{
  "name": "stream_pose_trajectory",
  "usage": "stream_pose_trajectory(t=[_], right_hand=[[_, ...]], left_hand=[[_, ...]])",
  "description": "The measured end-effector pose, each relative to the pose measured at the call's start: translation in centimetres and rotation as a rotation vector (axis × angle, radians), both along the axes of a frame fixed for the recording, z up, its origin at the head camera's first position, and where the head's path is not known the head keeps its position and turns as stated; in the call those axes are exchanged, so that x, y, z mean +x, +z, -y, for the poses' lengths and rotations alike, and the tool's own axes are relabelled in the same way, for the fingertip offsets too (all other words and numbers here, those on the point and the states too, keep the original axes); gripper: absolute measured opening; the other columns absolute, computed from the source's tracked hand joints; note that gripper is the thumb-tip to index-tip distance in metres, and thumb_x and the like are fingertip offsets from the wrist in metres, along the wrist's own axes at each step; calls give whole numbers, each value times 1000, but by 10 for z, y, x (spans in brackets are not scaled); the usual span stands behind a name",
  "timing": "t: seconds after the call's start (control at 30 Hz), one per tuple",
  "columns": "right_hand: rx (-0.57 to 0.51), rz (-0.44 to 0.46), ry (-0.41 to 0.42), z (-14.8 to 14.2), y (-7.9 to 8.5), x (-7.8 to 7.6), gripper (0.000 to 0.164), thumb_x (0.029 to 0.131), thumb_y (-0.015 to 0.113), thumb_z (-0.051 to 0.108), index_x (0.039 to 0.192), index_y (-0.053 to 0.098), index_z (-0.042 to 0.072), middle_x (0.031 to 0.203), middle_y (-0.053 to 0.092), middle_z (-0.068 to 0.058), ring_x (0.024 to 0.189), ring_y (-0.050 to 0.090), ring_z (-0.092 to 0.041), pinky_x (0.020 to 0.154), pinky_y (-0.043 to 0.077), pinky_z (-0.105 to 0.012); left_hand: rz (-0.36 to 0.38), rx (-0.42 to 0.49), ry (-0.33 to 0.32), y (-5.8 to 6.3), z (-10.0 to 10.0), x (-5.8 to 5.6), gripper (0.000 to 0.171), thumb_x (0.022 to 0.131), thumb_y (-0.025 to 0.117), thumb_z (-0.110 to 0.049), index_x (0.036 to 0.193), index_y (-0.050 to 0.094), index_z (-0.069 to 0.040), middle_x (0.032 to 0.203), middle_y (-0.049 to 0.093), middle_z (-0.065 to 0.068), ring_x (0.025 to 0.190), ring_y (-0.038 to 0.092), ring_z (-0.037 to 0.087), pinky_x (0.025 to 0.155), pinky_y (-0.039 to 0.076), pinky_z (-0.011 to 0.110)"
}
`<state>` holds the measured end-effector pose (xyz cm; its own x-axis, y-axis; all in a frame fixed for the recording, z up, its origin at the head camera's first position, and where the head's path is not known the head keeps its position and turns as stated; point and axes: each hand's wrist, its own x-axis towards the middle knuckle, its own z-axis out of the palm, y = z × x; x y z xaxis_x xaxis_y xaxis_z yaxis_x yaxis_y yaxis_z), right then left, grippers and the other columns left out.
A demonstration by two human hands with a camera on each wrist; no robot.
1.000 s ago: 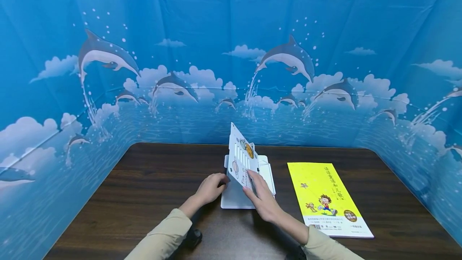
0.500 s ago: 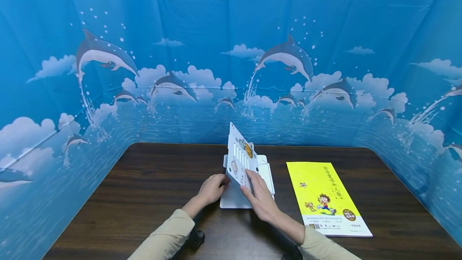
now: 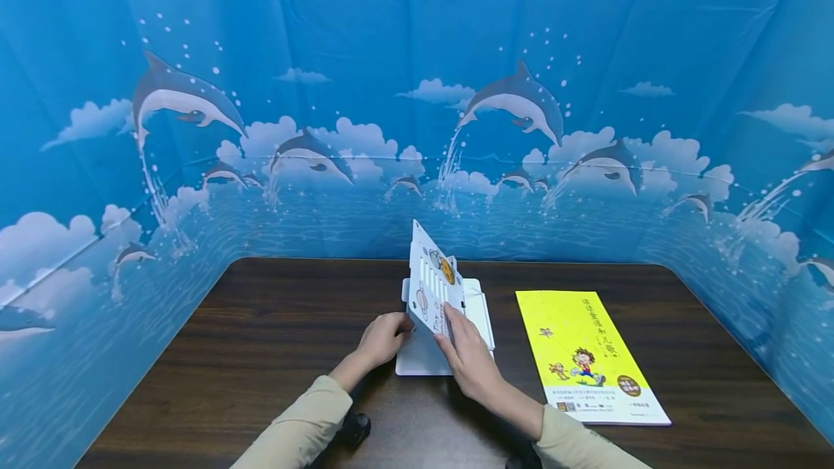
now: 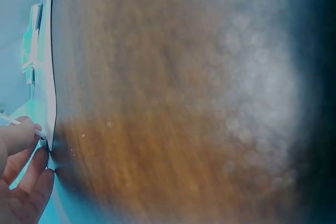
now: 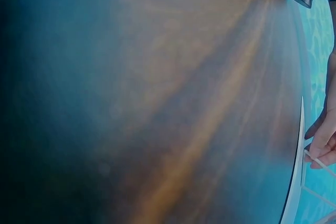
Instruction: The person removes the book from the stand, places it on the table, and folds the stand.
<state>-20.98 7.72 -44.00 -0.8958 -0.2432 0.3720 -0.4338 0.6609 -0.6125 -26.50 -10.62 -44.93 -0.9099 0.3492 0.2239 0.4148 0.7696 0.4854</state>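
A white folding book stand (image 3: 420, 360) lies at the middle of the table in the head view. Its printed panel (image 3: 435, 281), with planet drawings, slots and lettering, is raised at a steep tilt over the flat base. At the panel's lower right part, my right hand (image 3: 476, 364) holds it, fingers on the printed face. My left hand (image 3: 381, 339) is at the left edge, its fingertips partly hidden behind the panel. In the left wrist view, that hand's thumb and finger pinch a thin white rod (image 4: 10, 119). The right wrist view also shows the rod (image 5: 323, 165) between fingertips.
A yellow picture book (image 3: 586, 353) with a cartoon child on its cover lies flat to the right of the stand. The dark wooden table (image 3: 274, 310) ends at a blue dolphin-print curtain (image 3: 365, 93) at the back and sides.
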Motion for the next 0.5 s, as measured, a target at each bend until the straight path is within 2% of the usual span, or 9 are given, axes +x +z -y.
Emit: stream_pose_trajectory(t=[0.1,0.3,0.5], right_hand=[[-4,-2,0,0,-1,1,58,94,40,42,142,29,11,140,36,-12,124,38,-29,98,35,-48],[-27,-24,2,0,-2,3,53,95,44,30,141,30,8,140,36,-14,125,37,-31,98,35,-49],[-107,-40,22,-3,-2,3,51,96,40,33,141,31,10,139,36,-14,124,38,-31,94,39,-50]], left_hand=[[4,3,0,1,0,1,7,81,64,-3,85,66,-7,84,66,5,76,61,17,64,50,33],[8,6,0,-1,0,0,5,81,64,-4,84,66,-8,82,66,3,72,59,14,62,49,30],[-5,24,-16,-1,1,0,5,82,62,-5,81,65,-9,74,62,-1,66,54,10,57,44,25]])
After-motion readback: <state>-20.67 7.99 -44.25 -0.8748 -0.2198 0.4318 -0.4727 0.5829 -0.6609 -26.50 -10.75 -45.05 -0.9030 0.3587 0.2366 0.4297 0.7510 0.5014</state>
